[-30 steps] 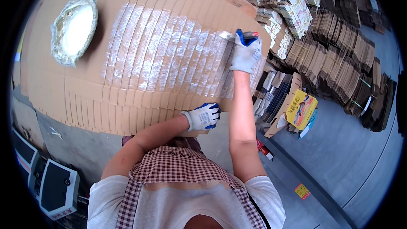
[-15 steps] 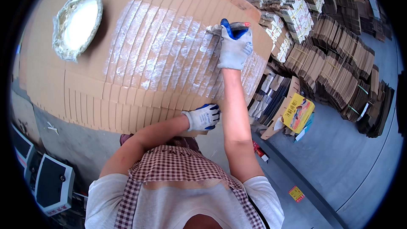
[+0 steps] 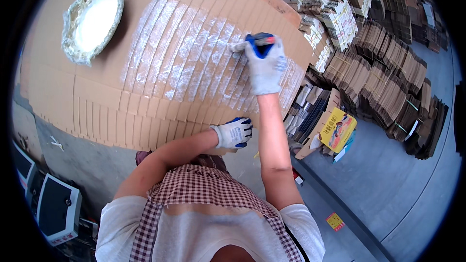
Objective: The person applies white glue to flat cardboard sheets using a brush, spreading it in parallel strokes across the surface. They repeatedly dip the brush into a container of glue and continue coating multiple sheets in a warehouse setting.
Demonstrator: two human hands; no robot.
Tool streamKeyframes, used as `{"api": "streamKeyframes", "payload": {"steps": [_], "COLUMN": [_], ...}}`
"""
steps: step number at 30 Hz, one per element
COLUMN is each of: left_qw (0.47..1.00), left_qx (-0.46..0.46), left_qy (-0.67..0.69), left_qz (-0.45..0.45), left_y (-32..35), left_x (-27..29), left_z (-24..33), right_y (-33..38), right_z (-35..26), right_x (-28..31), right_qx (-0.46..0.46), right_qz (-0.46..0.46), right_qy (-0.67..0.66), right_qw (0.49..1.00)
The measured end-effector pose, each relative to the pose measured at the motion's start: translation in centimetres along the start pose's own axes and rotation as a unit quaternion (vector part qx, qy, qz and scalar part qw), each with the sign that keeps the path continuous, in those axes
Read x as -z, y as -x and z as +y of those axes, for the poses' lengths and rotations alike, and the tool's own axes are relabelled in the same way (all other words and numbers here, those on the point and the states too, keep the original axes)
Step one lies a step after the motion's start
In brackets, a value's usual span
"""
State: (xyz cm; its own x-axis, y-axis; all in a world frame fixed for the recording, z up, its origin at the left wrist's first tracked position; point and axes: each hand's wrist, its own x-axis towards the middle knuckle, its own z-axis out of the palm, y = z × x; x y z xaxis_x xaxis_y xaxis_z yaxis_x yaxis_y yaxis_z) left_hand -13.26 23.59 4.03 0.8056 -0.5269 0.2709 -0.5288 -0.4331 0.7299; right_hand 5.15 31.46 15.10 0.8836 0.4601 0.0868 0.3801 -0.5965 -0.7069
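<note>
My right hand [image 3: 266, 68], in a white glove with a blue palm, is closed around a brush [image 3: 238, 47]. Its pale bristle end points left onto overlapping cardboard sheets [image 3: 99, 90], and its dark handle shows a red patch. White, wet-looking glue [image 3: 170, 51] streaks the sheets beneath. At the near edge of the cardboard rests my left hand [image 3: 234, 133], gloved alike, holding nothing I can see, its fingers slightly bent and apart. A round bowl [image 3: 69, 29] wrapped in clear film, with white glue inside, stands on the cardboard at the far left.
Bundled stacks of flat cardboard [image 3: 374, 80] fill the floor to the right. Nearer is an open carton [image 3: 315, 136] with a yellow box [image 3: 338, 128] beside it. Grey-framed dark equipment [image 3: 59, 208] stands at the lower left.
My right hand has drawn the brush slightly nearer to me and to the left over the glued sheets. My left hand stays at the cardboard's edge.
</note>
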Motion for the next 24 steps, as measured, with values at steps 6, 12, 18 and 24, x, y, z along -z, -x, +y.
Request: {"api": "streamKeyframes", "payload": {"steps": [6, 12, 18, 24], "left_qw": [0.996, 0.979, 0.862, 0.873], "left_qx": [-0.063, 0.062, 0.321, 0.336], "left_qy": [0.048, -0.028, -0.205, -0.211], "left_qz": [0.048, 0.19, 0.335, 0.282], "left_y": [0.3, 8.4, 23.2, 26.8], "left_x": [1.4, 18.1, 25.4, 25.9], "left_z": [1.1, 4.1, -2.2, -6.0], "right_y": [0.4, 4.3, 8.5, 7.3], "right_z": [-2.3, -3.6, -7.0, -2.8], "right_x": [1.7, 2.5, -4.1, -4.6], "right_qx": [-0.014, 0.009, 0.225, 0.083], "right_qz": [-0.058, -0.044, -0.129, -0.084], "right_qy": [0.118, 0.044, 0.171, 0.243], "right_qw": [0.991, 0.998, 0.951, 0.963]}}
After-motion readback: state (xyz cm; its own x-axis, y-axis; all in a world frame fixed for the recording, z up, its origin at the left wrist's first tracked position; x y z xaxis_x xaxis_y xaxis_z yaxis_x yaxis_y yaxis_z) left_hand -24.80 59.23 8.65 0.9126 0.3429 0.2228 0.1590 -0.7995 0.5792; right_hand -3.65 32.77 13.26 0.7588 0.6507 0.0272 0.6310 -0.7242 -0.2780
